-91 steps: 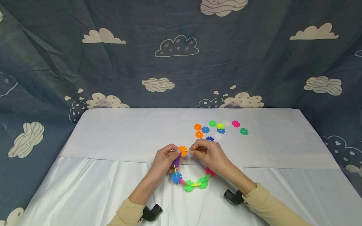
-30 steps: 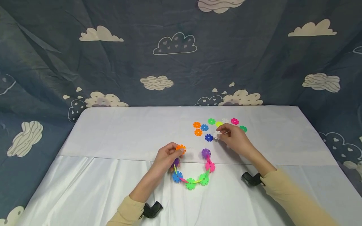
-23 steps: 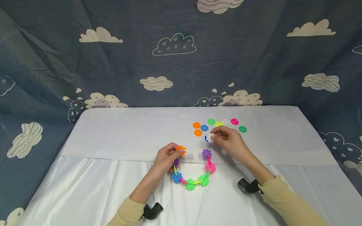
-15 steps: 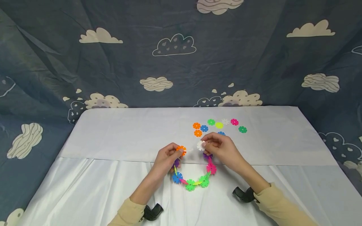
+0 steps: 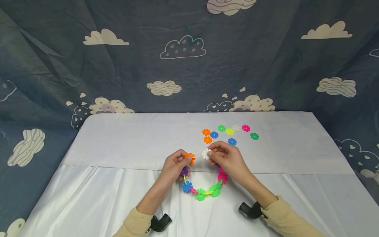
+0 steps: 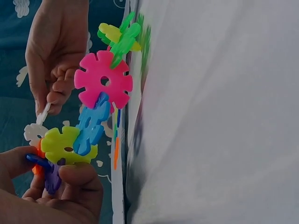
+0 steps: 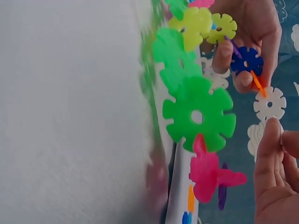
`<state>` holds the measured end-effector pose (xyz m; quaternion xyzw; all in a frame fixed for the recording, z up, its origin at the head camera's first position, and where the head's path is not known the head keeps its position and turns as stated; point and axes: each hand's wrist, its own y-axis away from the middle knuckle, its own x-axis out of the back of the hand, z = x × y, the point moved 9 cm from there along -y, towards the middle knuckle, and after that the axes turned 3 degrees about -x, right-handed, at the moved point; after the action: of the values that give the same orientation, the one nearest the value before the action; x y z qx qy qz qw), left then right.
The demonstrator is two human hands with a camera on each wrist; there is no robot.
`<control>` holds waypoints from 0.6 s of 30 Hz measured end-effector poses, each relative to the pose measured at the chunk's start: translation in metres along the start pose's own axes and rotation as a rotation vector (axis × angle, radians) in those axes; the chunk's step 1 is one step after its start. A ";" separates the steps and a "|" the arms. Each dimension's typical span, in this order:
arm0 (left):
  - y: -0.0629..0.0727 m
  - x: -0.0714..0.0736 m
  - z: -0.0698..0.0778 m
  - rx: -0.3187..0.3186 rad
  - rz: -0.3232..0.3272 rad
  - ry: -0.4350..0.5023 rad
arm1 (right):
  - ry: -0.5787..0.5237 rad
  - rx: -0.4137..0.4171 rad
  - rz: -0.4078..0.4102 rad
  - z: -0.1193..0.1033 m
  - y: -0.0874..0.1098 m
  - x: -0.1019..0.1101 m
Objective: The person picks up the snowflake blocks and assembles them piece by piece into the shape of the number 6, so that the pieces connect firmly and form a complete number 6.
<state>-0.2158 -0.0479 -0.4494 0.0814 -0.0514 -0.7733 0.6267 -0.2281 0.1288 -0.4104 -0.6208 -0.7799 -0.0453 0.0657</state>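
My left hand (image 5: 174, 166) pinches one end of a curved chain of slotted, flower-shaped plastic discs, at its orange disc (image 5: 190, 158). A white disc (image 7: 270, 103) is joined to that orange one, face-on in the right wrist view and seen edge-on in the head view. My right hand (image 5: 227, 160) pinches a second white disc (image 5: 205, 153) between thumb and fingers, its edge right at the joined white disc. From the left hand the chain runs through blue (image 5: 187, 187), green (image 5: 200, 194) and pink (image 5: 222, 177) discs to a purple end disc (image 5: 217, 165), partly hidden behind the right hand.
Loose discs lie on the white-covered table (image 5: 124, 141) beyond the hands, among them orange (image 5: 206, 132), blue (image 5: 232, 142), yellow (image 5: 230, 131), pink (image 5: 246, 128) and green (image 5: 254, 136) ones. A dark cloud-patterned cloth (image 5: 183, 75) hangs behind the table.
My right hand has let go of the first white disc at the orange one, picked a second white disc off the table and brought it left to the chain's end. My left hand has stayed put.
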 end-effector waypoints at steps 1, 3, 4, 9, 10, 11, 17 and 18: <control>0.000 0.000 0.000 0.001 -0.001 0.000 | -0.007 -0.003 0.007 0.000 0.000 0.000; -0.001 0.000 -0.001 0.000 -0.001 0.003 | -0.023 -0.011 0.020 0.000 0.001 0.000; -0.001 0.000 0.000 -0.003 -0.002 0.006 | -0.034 -0.014 0.024 0.001 0.001 0.000; 0.000 0.000 0.001 -0.018 -0.008 0.010 | -0.074 -0.004 0.038 0.001 0.000 0.000; 0.000 -0.001 0.001 -0.019 -0.011 0.008 | -0.083 -0.002 0.039 0.001 0.000 0.000; 0.000 -0.001 0.001 -0.021 -0.012 0.006 | -0.090 0.001 0.039 0.001 0.001 -0.001; 0.000 -0.001 0.002 -0.032 0.000 0.005 | -0.100 0.005 0.034 0.000 0.003 -0.002; 0.000 -0.001 0.002 -0.032 0.002 0.006 | -0.097 0.003 0.036 0.000 0.003 -0.002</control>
<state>-0.2160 -0.0468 -0.4476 0.0733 -0.0371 -0.7730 0.6291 -0.2246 0.1274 -0.4104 -0.6360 -0.7710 -0.0125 0.0296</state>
